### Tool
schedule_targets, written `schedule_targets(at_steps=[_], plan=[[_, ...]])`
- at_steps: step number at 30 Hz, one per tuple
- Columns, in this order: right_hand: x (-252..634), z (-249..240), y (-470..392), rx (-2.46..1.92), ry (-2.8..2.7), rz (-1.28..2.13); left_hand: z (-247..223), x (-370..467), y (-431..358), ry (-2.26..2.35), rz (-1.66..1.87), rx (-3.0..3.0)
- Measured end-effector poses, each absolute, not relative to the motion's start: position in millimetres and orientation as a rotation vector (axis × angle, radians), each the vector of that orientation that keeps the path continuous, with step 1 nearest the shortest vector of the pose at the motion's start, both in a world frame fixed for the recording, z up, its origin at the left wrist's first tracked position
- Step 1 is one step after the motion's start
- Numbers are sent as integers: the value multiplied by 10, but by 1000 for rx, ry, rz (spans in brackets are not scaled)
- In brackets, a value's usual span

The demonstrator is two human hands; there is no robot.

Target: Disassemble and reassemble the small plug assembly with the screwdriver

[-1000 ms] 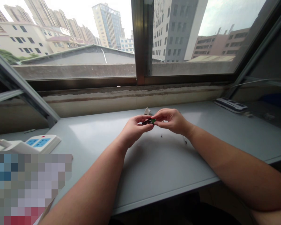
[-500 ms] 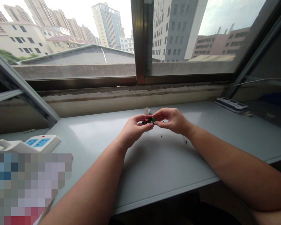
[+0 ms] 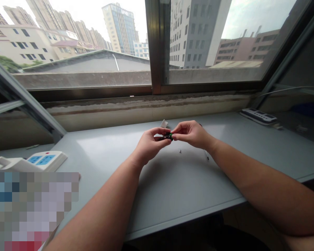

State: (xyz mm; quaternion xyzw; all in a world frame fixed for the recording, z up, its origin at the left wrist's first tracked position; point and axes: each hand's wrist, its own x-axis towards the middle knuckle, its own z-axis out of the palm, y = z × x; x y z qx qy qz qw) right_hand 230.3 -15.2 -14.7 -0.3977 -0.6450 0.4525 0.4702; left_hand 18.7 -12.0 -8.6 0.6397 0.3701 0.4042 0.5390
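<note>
Above the middle of the grey table, my left hand holds a small black part with thin wires between thumb and fingers. At its right end shows a small green piece, which the thumb and fingertips of my right hand pinch. The two hands nearly meet there. A small white object stands on the table just behind my left fingers. In front of the hands lies a tiny screw-like piece. A thin rod with a dark tip is partly hidden by my right wrist.
The grey table runs under a window. A white power strip with blue sockets is at the left, beside a pixelated area. Another power strip lies at the back right. Metal frames slant up on both sides.
My right hand has moved slightly left, its fingertips closing in on the green piece, which now shows less. My left hand has barely moved.
</note>
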Motion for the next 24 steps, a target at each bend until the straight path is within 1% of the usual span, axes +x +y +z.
schedule_targets(at_steps=[12, 16, 19, 21, 23, 24], plan=[[2323, -92, -179, -953, -1456, 1310, -28, 171, -167, 856, 929, 1532], [2303, -58, -184, -925, -1521, 1262, -26, 195, -176, 765, 966, 1477], [2380, -60, -122, -976, -1578, 1056, -45, 220, -158, 783, 1003, 1397], [2490, -72, -61, -1140, -1651, 766, -46, 219, -133, 855, 1049, 1331], [2617, -88, -3, -1411, -1797, 395, -29, 205, -103, 892, 1115, 1251], [2671, -98, 19, -1534, -1885, 270, -16, 195, -89, 898, 1151, 1215]])
